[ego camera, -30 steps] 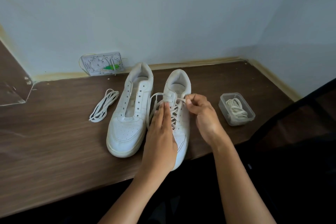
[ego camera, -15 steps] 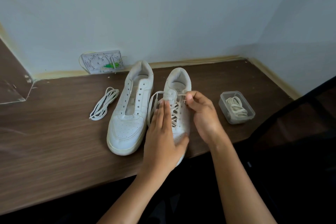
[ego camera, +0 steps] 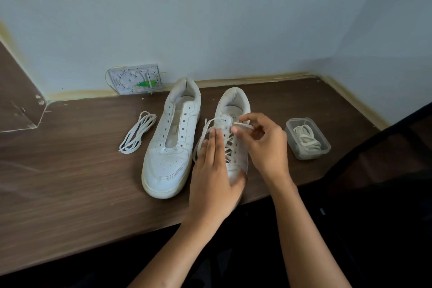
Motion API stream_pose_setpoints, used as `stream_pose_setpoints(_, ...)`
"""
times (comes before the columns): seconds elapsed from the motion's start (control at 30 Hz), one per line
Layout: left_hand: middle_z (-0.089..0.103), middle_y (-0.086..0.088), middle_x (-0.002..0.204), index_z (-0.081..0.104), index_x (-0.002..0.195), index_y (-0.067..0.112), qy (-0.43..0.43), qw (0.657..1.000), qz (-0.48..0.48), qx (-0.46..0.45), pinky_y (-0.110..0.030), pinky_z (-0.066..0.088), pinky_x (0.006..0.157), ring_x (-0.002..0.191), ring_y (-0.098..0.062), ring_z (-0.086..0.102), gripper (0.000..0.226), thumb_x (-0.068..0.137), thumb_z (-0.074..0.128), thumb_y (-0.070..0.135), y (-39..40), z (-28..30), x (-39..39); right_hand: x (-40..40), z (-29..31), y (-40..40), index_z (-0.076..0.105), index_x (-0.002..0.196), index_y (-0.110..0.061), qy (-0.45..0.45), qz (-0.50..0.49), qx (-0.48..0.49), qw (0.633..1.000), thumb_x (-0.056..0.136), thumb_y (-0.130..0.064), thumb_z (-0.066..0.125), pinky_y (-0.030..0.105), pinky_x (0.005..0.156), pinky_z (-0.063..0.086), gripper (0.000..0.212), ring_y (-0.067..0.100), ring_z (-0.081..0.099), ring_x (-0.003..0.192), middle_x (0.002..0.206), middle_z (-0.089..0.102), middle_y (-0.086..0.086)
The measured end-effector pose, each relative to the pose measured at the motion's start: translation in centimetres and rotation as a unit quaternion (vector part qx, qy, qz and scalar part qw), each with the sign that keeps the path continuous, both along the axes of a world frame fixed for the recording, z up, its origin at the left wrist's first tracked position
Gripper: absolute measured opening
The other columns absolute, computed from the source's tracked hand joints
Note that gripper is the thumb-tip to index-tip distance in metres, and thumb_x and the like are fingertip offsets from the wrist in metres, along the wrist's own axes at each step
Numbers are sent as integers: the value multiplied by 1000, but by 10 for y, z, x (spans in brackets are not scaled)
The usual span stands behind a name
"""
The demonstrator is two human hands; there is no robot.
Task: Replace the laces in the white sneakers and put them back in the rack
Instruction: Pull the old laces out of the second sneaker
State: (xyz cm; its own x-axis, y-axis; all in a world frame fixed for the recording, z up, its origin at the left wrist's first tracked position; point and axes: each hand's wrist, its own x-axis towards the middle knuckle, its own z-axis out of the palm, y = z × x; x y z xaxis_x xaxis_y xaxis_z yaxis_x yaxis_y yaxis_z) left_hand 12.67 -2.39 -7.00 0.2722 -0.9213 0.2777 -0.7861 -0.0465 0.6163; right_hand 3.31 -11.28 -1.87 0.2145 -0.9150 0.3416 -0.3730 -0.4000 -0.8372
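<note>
Two white sneakers stand side by side on the brown table [ego camera: 70, 182], toes toward me. The left sneaker [ego camera: 171, 142] has bare eyelets and no lace. The right sneaker [ego camera: 233, 112] carries a white lace [ego camera: 230, 145] crossed through its eyelets. My left hand [ego camera: 214, 177] lies flat on that shoe's front, fingers straight, thumb along its side. My right hand [ego camera: 261, 142] pinches the lace end near the top eyelets. A loose lace loop hangs off the shoe's left side.
A loose bundled lace [ego camera: 138, 132] lies left of the sneakers. A clear plastic box [ego camera: 307, 139] holding a coiled lace sits to the right. A small plastic case [ego camera: 135, 82] leans against the wall behind. The table's front edge is just under my wrists.
My right hand has lifted slightly and drawn the lace end up at the top eyelets. My left hand stays flat on the right sneaker.
</note>
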Motion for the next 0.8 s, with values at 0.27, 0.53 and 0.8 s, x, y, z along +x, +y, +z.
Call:
stream_pose_setpoints(0.27, -3, -1, 164, -5, 156, 16, -8, 1000, 4, 1, -29, 7, 121, 151, -19, 2, 96, 88, 54, 48, 1, 2, -1, 3, 0, -1, 57, 82, -33, -151, -125, -18, 980, 94, -22, 64, 15, 80, 43, 17, -7, 49, 76, 102, 43, -11)
stream_pose_setpoints(0.53, -5, -2, 164, -6, 156, 15, -2, 1000, 0, 5, -32, 9, 123, 151, -16, -2, 98, 88, 59, 45, 0, 1, -1, 4, -2, 3, 63, 112, -25, 35, -163, -167, 972, 96, -40, 60, 29, 90, 28, 23, 13, 46, 102, 118, 50, -6)
stream_pose_setpoints(0.8, 3, -5, 164, 3, 156, 10, -19, 1000, 18, 4, -35, 15, 122, 151, -20, 6, 97, 82, 40, 60, -2, -3, -2, 10, -12, 3, 69, 88, -29, 136, -147, -197, 960, 87, -30, 70, 29, 85, 22, 1, 13, 49, 94, 94, 63, -15)
